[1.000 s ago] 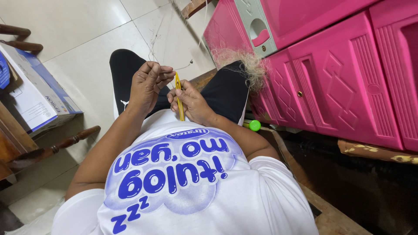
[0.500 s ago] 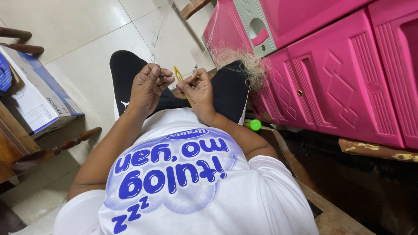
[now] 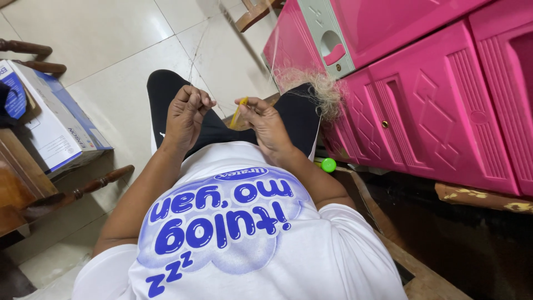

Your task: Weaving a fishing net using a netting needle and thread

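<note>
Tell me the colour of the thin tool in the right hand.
Yellow tool, pinched in the right hand; head view.

I'm at home: pale tiled floor, pink plastic cabinet, wooden chair, cardboard box beside me.

Yellow plastic needle, pale blond fibre tuft, hot-pink cabinet — grey-green panel, white shirt — blue print, black shorts, green cap.

Glossy pink plastic cabinet, shiny tile floor, yellow plastic tool, matt cotton tee.
</note>
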